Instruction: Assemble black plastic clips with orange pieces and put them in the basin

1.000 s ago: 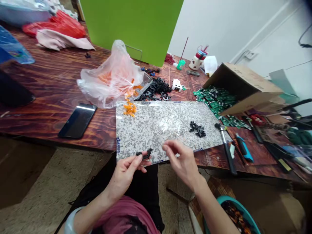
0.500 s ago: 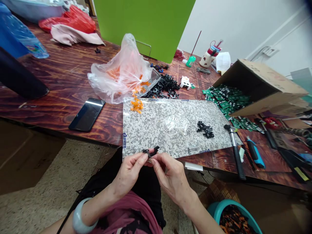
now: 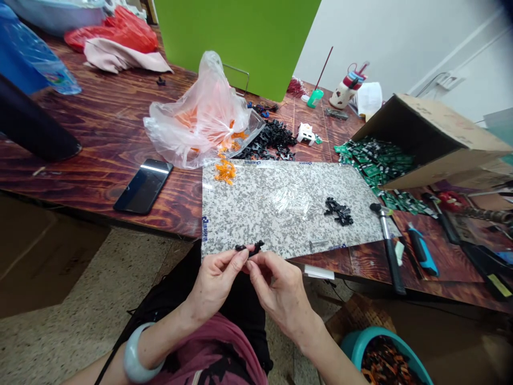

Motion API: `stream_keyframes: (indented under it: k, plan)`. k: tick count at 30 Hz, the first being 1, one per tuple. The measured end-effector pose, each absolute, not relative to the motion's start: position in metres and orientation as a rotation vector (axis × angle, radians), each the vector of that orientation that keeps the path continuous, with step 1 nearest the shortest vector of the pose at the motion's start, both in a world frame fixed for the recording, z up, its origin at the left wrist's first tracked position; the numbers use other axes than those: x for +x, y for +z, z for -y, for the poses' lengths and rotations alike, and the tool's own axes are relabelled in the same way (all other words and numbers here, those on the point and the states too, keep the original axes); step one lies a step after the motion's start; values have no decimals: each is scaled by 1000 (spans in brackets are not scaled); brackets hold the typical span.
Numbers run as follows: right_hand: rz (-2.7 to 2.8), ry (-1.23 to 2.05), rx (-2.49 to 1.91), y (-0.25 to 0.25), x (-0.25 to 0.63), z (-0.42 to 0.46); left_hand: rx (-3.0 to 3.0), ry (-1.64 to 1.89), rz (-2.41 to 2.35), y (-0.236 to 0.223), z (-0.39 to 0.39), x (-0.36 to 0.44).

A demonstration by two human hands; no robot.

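Left fingers (image 3: 235, 264) pinch a black part (image 3: 259, 245) above the near edge of the surface (image 3: 112, 128), apparently steadying it for the right fingers (image 3: 259, 280) close against it, whose grip cannot be told.

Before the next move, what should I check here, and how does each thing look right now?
1. Left grip holding the black piece: ok, pinched between thumb and fingers.
2. Right grip holding something firmly: cannot tell; its fingertips are close to the left ones, and what lies between them is hidden.
3. White sticks on the speckled board: ok, in a loose heap.
4. Orange pieces apart from the black pile on the board: ok, at opposite sides.
5. Hammer clear of both hands: ok, off to the right.
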State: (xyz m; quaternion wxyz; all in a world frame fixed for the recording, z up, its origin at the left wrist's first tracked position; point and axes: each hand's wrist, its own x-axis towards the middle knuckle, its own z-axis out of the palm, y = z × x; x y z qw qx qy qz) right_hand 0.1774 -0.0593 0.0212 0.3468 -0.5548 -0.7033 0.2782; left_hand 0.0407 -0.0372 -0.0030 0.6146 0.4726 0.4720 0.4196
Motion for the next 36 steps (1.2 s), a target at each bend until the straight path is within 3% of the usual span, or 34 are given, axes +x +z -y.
stream_keyframes:
  k: [14, 27, 36]
  plan:
    - [1656, 945, -1563, 27, 188, 49, 1467, 932, -1152, -3, 36, 35]
    - [2130, 902, -1533, 26, 199, 41, 1916, 596, -1120, 1, 37, 22]
    - [2675, 422, -1135, 31, 210, 37, 1763, 416, -955, 15, 32, 15]
